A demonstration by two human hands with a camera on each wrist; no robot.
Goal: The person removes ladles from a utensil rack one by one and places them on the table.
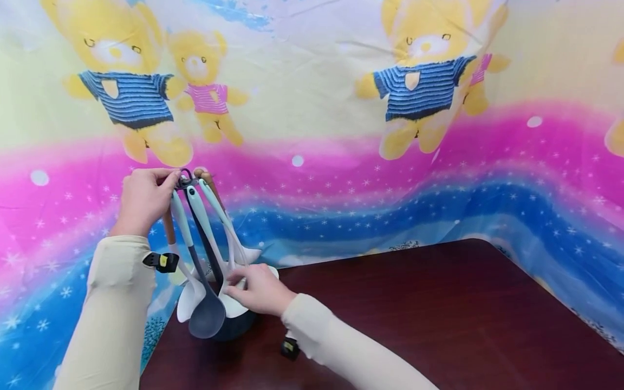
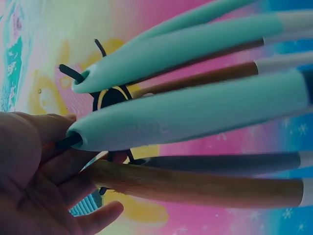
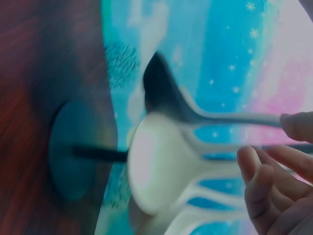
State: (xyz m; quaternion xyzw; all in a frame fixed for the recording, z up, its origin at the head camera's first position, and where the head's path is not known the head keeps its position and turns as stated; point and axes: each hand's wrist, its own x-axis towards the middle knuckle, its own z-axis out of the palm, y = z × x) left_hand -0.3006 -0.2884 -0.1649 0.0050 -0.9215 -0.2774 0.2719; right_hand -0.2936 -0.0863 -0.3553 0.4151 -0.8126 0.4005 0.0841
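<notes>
A rotating utensil stand carries several hanging kitchen utensils with mint or wooden handles. My left hand point(image 1: 146, 197) pinches the stand's black top point(image 1: 185, 183), with its little finger held away in the left wrist view. Lower down, my right hand point(image 1: 263, 290) has its curled fingers at the neck of a white ladle point(image 3: 161, 164), just above the bowl. Beside it hangs a grey ladle point(image 1: 207, 314) with a mint handle. Another white utensil point(image 1: 189, 300) hangs on the left, partly behind the grey ladle. My fingers hide part of the white ladle's neck.
The stand's round dark base point(image 3: 73, 152) rests on a dark red-brown table point(image 1: 390, 314), near its left edge. A printed cloth point(image 1: 302, 81) with teddy bears hangs right behind the table and along its sides. Each wrist wears a black strap point(image 1: 163, 262).
</notes>
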